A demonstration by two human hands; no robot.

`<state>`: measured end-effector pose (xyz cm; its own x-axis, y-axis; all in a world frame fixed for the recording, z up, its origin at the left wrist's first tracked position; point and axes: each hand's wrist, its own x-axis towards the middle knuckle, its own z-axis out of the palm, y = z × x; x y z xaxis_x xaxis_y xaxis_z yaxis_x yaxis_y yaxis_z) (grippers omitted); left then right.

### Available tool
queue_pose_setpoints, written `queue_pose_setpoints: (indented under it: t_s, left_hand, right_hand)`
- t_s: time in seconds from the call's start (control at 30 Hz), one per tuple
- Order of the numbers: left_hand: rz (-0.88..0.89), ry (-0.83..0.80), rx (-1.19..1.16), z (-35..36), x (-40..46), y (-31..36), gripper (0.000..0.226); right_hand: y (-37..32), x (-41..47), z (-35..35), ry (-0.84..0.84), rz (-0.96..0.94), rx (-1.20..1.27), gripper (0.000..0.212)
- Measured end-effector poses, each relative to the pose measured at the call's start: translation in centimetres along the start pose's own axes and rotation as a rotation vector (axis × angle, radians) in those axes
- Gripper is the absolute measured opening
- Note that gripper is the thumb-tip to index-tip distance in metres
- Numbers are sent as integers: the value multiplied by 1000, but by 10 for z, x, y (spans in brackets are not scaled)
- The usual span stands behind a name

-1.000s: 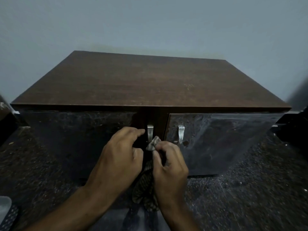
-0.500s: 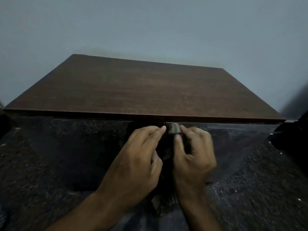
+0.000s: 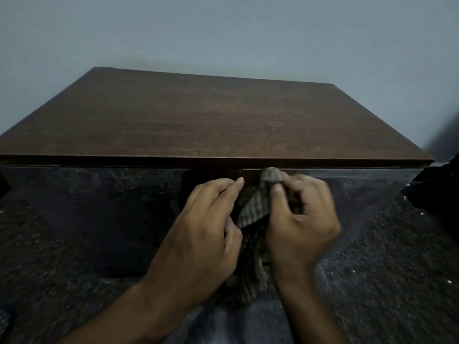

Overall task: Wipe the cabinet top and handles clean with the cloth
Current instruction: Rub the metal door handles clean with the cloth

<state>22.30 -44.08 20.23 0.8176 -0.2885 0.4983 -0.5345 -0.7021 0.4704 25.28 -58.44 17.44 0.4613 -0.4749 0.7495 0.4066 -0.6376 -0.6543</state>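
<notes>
While the right hand (image 3: pixel 301 219) works just under the front lip of the cabinet top (image 3: pixel 211 120), the head view shows its thumb and fingers pinched on the cloth (image 3: pixel 253 212), a bunched tip of fabric poking up above the fingertips, right against the edge. The rest of the striped cloth hangs down between the two hands, past the wrists.

The left hand (image 3: pixel 206 232) sits just beside it, fingers loosely curled, forefinger stretched toward the seam between the cabinet doors (image 3: pixel 99 207); whether it holds any fabric, I can't tell. The handles themselves are hidden behind fingers and cloth in this view.

Now the change: a second ago the cloth was low, at the left metal handle, both handles plain to see. Half a second ago the pinch had climbed to the lip, and here it has slid rightward of the door seam, the right hand blurred with motion. That reads, to my eye, as the wiping passing from the left handle to the right one. The cabinet top beyond the fingertips lies bare, faint pale scuffs toward its right, well apart from the cloth.
</notes>
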Motion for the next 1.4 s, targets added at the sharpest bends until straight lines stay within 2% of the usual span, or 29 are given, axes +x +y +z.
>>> queue_pose_setpoints:
  t_s: [0.07,0.1,0.27,0.4,0.5,0.67,0.8,0.87,1.0,1.13,1.2,1.3,1.4]
  left_hand:
    - [6,-10,15,-2,-2,0,59]
    - [6,-11,22,-3,-2,0,60]
    - [-2,-3,37,1,1,-1,59]
    - [-1,-16,41,2,0,-3,58]
    - [17,-27,62,-2,-1,-2,56]
    - [64,-19,79,-6,3,-1,56]
    - [78,-88,28,-2,0,-2,53]
    - [54,-118,-11,3,-5,0,53]
    - [8,-115,-62,0,-9,3,55]
    - [29,-45,136,-9,-1,-1,49]
    - [17,-53,228,-10,2,-6,47]
    - [18,-124,308,-8,3,-9,50]
    - [25,-168,366,-5,2,-9,58]
  right_hand:
    - [7,-3,-6,55,87,-7,5]
    - [6,-6,-5,48,71,-27,5]
    - [-7,-15,9,-120,-198,-23,11]
    - [-2,-27,7,-268,-302,-140,9]
    - [-4,-35,7,-281,-299,-180,7]
    - [-9,-18,9,-139,-300,-109,7]
    - [10,-56,4,-332,-305,-228,13]
    - [19,-66,2,-362,-271,-241,11]
    - [8,-53,3,-243,-276,-180,1]
    - [3,-44,14,-21,-296,-369,7]
    - [10,-55,15,-40,-290,-443,13]
    - [16,-66,12,-77,-298,-430,18]
    - [5,-42,16,34,-268,-366,19]
